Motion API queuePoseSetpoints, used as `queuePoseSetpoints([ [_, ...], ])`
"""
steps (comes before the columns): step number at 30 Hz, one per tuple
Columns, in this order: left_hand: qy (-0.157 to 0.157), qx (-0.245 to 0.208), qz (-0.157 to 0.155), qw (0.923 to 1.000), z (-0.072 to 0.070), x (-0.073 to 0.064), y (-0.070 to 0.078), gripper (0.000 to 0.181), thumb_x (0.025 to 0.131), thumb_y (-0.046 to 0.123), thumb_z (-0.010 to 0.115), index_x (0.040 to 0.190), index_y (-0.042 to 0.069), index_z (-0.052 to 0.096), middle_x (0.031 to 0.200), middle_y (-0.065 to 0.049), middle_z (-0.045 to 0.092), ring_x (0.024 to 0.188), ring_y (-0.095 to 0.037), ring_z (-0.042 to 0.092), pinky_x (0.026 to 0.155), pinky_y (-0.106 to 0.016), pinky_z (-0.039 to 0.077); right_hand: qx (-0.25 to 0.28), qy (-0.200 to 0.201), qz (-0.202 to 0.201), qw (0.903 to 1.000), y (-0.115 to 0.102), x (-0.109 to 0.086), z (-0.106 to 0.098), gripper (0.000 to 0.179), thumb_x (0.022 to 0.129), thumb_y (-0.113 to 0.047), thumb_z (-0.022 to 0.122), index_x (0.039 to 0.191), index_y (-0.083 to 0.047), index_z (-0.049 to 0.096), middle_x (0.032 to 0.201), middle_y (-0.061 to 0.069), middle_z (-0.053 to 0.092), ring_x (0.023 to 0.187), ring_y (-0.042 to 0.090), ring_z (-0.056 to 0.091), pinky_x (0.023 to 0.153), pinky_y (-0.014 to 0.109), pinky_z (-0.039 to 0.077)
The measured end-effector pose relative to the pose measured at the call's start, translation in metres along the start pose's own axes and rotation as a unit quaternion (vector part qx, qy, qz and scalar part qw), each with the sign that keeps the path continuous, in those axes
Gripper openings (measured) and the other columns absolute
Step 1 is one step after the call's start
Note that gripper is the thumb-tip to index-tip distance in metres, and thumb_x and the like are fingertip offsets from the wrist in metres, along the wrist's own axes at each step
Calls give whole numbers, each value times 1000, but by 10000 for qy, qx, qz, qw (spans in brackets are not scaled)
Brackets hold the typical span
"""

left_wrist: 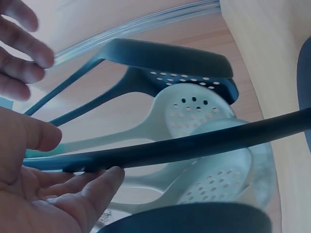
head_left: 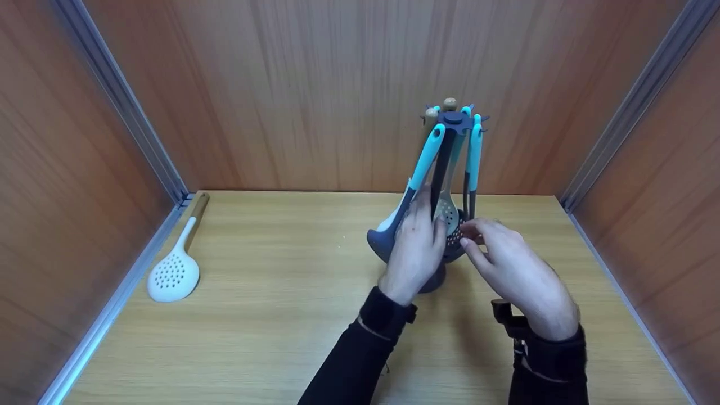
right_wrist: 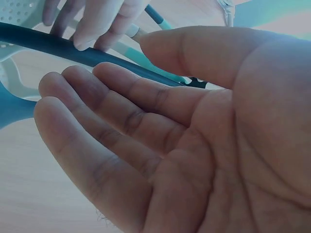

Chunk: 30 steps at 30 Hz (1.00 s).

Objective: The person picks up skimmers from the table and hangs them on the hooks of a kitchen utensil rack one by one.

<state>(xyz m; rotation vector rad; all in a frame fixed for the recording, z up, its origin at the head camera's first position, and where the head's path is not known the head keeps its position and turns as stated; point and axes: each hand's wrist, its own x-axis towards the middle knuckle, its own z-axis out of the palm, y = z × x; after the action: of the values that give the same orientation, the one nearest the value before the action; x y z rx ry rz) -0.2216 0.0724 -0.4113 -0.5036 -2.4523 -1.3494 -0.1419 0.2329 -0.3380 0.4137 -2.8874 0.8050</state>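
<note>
A utensil stand (head_left: 441, 169) with a dark pole and a hooked top stands right of centre, hung with several turquoise-handled and wooden-handled utensils. My left hand (head_left: 415, 242) holds the dark pole (left_wrist: 194, 145) between thumb and fingers. A dark ladle (head_left: 385, 239) hangs just left of that hand. Pale slotted spoons (left_wrist: 189, 114) and a dark skimmer (left_wrist: 180, 63) hang behind the pole in the left wrist view. Close to the dark skimmer's holes (head_left: 454, 236), my right hand (head_left: 520, 275) has its fingers loosely bent, with nothing in the palm (right_wrist: 189, 160).
A white slotted turner (head_left: 174, 275) with a wooden handle lies on the tabletop (head_left: 281, 292) at the left, by the side wall. Wood-look panels (head_left: 281, 95) enclose the back and both sides, with metal strips (head_left: 121, 101) at the corners.
</note>
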Motion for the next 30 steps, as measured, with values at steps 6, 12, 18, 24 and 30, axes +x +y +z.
queuePoseSetpoints([
  [6,-119,52,23,9999,-3,-2,0,74,124,14,59,187,7,22,183,-20,50,160,-32,65,132,-49,56,-73,39,-15,10000,-1,1,4,32,123,-14,59,146,4,70,140,24,78,132,41,77,108,63,67],
  [12,-526,301,312,9977,-23,-21,4,64,125,15,56,184,4,33,187,-19,46,171,-32,53,138,-47,49,-33,172,85,9998,-4,18,16,36,123,-11,55,152,6,67,146,28,75,135,44,76,108,60,69],
  [18,-825,262,463,9952,-54,-39,9,51,125,22,58,174,7,54,168,-13,68,149,-23,74,117,-38,66,8,346,219,9992,-6,37,32,39,123,-6,54,158,10,61,155,34,70,142,48,74,112,59,68],
  [24,-506,575,641,9950,-82,-47,1,45,123,26,64,165,11,65,158,-10,76,140,-21,78,114,-42,69,158,473,473,9976,-5,50,47,44,123,-7,55,164,8,55,158,33,69,145,49,73,115,61,66],
  [30,124,978,933,9907,-113,-43,-23,41,120,25,68,157,7,70,144,-12,82,129,-27,81,107,-43,71,233,442,819,9954,-5,60,58,48,124,-11,56,169,4,51,157,32,70,143,47,75,114,61,67],
])
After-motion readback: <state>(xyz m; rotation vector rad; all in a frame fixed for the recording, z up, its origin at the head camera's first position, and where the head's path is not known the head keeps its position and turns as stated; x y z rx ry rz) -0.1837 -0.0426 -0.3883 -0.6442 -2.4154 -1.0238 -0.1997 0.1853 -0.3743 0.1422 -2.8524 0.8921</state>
